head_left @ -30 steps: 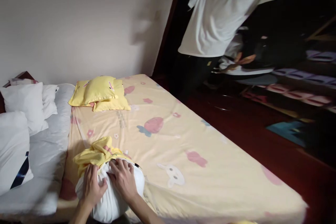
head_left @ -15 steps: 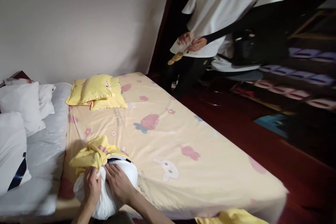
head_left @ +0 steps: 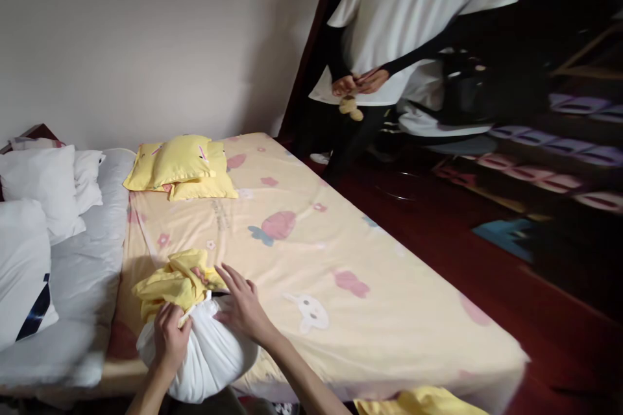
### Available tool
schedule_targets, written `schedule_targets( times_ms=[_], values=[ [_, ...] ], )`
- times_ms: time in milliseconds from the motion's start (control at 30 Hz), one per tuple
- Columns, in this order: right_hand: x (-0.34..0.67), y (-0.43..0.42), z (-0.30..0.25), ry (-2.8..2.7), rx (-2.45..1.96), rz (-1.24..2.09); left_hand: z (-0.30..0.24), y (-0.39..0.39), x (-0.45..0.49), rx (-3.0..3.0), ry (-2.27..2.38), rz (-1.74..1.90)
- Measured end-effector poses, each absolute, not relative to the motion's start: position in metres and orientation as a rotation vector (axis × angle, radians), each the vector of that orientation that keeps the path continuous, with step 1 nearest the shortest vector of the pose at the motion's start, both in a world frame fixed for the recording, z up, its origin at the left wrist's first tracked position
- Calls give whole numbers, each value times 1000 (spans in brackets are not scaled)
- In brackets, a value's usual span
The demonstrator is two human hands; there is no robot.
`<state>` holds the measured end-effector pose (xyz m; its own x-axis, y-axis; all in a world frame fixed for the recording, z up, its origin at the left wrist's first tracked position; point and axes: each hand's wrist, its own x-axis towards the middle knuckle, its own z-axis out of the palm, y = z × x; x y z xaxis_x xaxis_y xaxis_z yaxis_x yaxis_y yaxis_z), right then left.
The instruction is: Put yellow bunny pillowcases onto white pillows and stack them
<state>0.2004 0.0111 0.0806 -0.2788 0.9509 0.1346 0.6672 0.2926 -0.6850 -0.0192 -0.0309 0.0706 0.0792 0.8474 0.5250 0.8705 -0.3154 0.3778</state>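
A white pillow (head_left: 207, 356) lies at the near edge of the bed, its far end partly covered by a bunched yellow pillowcase (head_left: 172, 282). My left hand (head_left: 170, 337) is closed on the edge of that pillowcase, on the pillow's left side. Fingers spread, my right hand (head_left: 243, 305) rests flat and open on top of the pillow, by the pillowcase's edge.
The bed's yellow sheet (head_left: 311, 259) has cartoon prints. Two yellow pillows (head_left: 182, 168) lie at the far end, white pillows (head_left: 43, 181) on a white bed at left. A person in a white shirt (head_left: 403, 19) stands beyond the bed, holding something small. Dark red floor (head_left: 452, 233) lies to the right.
My right hand has moved up the pillow toward the pillowcase and spread its fingers. The other person's hands have shifted a little at the waist.
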Motion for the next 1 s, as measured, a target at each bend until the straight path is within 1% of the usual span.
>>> schedule_targets(
  times_ms=[100, 233, 300, 400, 467, 533, 600, 733, 800, 867, 1000],
  values=[
    [176, 17, 75, -2159, -1509, 729, 68, -38, -9, -2232, -1783, -1140],
    [150, 28, 67, -2059, -1648, 668, 76, -41, -2, -2288, -1840, -1126],
    [151, 37, 66, -1984, -1713, 644, 90, -38, -9, -2526, -1885, -991],
    [163, 49, 67, -1915, -1735, 654, 116, -32, -32, -3006, -1911, -661],
    [175, 51, 69, -1923, -1670, 703, 129, -27, -50, -3238, -1909, -482],
    [188, 49, 72, -1971, -1541, 787, 134, -24, -63, -3325, -1913, -410],
    [202, 44, 74, -2024, -1402, 869, 130, -25, -68, -3266, -1913, -412],
    [217, 34, 76, -2121, -1175, 996, 107, -31, -61, -2915, -1851, -495],
    [209, 30, 75, -2178, -1213, 917, 92, -33, -57, -2727, -1797, -594],
    [192, 26, 74, -2183, -1364, 762, 77, -31, -56, -2538, -1768, -731],
    [152, 22, 68, -2081, -1557, 573, 57, -17, -58, -2150, -1925, -989]
  ],
)
